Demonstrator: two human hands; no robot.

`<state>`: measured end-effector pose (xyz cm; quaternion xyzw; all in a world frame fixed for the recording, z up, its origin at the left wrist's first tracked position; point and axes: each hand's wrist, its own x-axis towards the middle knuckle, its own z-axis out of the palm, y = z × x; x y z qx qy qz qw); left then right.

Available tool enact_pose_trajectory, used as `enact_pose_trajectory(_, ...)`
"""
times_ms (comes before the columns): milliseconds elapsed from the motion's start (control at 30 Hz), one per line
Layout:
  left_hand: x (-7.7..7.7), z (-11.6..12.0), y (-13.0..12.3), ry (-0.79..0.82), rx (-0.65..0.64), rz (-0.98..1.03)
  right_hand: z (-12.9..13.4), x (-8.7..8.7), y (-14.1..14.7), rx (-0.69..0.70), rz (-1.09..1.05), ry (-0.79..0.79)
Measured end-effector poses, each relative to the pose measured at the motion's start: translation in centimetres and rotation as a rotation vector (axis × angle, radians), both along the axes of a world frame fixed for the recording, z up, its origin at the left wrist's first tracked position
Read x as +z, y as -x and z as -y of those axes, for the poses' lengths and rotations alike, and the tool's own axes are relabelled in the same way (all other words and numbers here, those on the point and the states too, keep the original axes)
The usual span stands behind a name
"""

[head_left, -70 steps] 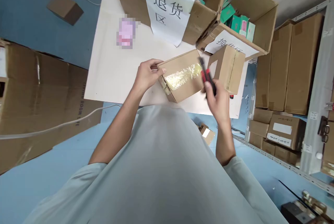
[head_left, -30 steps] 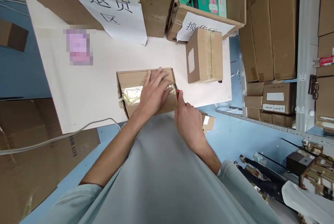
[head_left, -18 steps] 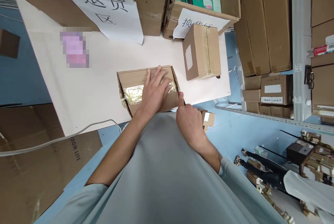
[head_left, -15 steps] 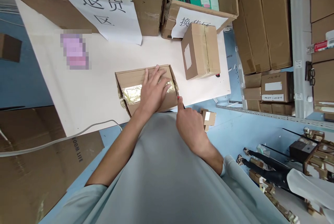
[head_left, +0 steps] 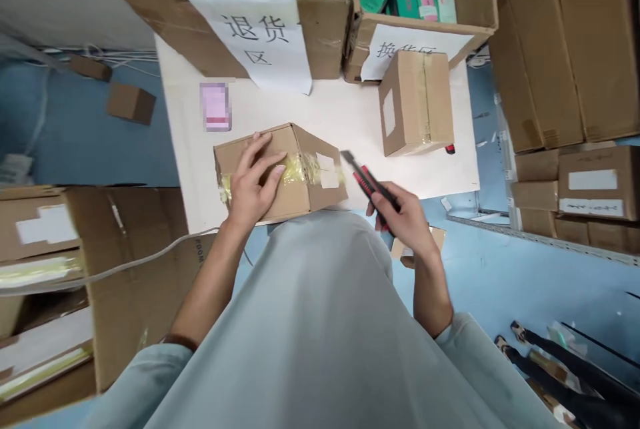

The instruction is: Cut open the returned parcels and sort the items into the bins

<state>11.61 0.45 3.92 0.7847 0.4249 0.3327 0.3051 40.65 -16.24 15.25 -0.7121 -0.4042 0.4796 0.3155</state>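
Note:
A brown cardboard box (head_left: 320, 182) with shiny clear tape lies at the table's near edge, tilted so that its right side with a white label shows. My left hand (head_left: 254, 185) rests on its top with the fingers apart. Just right of the box, my right hand (head_left: 403, 212) is closed round a black and red utility knife (head_left: 369, 183). The knife's tip points up and left, close to the box's right end but apart from it.
A taped box (head_left: 417, 105) stands on the white table (head_left: 340, 109) at the right. Two large open cartons with paper signs line the back. A blurred pink item (head_left: 216, 107) lies at the left. Shelved boxes and a person's legs are at the right.
My right hand has moved right, away from the box, and the knife now shows fully. The box has turned to show its right side. My left hand has slid left on it; the view has shifted.

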Motion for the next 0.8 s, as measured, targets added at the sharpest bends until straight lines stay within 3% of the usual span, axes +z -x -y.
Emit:
enact_pose_trajectory(133,-0.4,0.8,3.7,0.033,0.128,0.039,-3.9,-9.0,-1.2,-0.155,-0.054,-0.125)
enact_pose_trajectory(233,-0.6,1.9,4.6,0.05,0.177,0.056,-6.6,-15.7,-0.9,-0.191,0.065,0.03)
enact_pose_trajectory(333,-0.7,2.8,5.0,0.05,0.207,0.013,-7.6,-19.8,-0.1,-0.202,0.062,0.166)
enact_pose_trajectory(533,0.3,3.7,6.1,-0.025,0.325,-0.092,-7.5,-22.0,0.9,-0.265,-0.139,0.122)
enact_pose_trajectory(800,4.3,6.1,3.7,0.013,0.399,-0.146,-8.0,-21.9,0.6,-0.221,-0.104,0.08)
